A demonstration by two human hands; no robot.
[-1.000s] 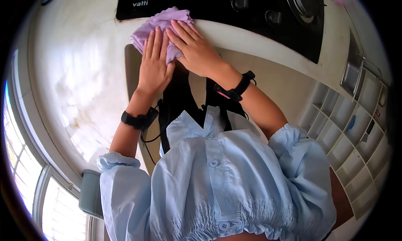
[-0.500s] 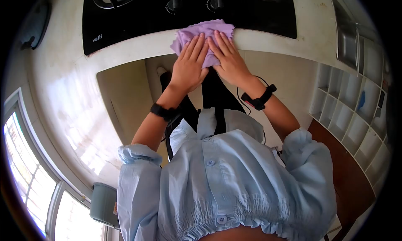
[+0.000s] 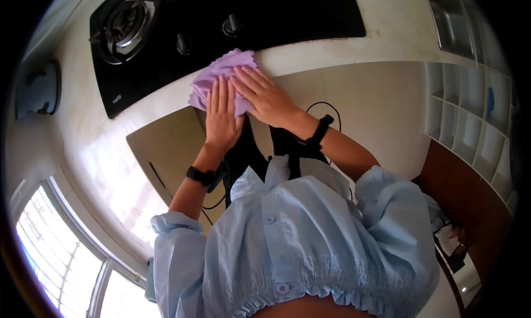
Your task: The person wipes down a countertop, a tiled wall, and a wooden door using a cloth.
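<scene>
My left hand (image 3: 223, 113) lies flat with fingers outstretched on a light purple cloth (image 3: 221, 66). Beside it, my right hand (image 3: 268, 99) rests on the same cloth, fingers also straight. Neither hand is curled around the fabric. The cloth is bunched a little and has a zigzag edge. It lies over the front strip of the pale countertop (image 3: 166, 94), its upper edge at the front of a black gas hob (image 3: 144, 69). Some of the cloth is hidden under my palms and fingers.
Two knobs, a left knob (image 3: 184, 43) and a right knob (image 3: 233, 25), stand up from the hob. A burner (image 3: 128, 24) is at its left. A metal sink (image 3: 451, 22) lies far right, above white cubby shelves (image 3: 462, 110). A window (image 3: 61, 251) is at lower left.
The view has turned, so the hob now appears tilted and farther left. Both hands and the cloth have slid slightly left along the counter's front edge, still flat together.
</scene>
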